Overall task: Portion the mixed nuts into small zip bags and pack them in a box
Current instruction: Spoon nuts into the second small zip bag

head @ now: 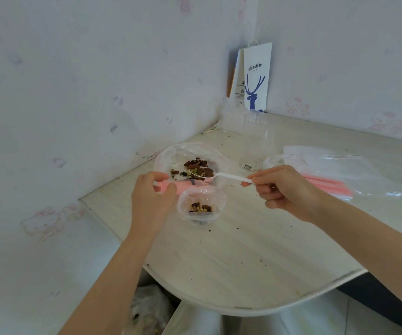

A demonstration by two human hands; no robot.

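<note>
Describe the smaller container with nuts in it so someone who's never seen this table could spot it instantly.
On the pale table in the wallpapered corner, look between the left hand and the right hand, just nearer than the big clear bag of nuts. The small clear container there is narrower and holds only a little clump of nuts, far fewer than the big bag.

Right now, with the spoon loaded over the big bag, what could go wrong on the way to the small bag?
1. The spoon is full, and the right hand pinches only its handle end, so nuts may tumble onto the table.
2. The small bag has a narrow, floppy mouth. The left hand pinches just a pink zip edge, so it could sag or tip.
</note>
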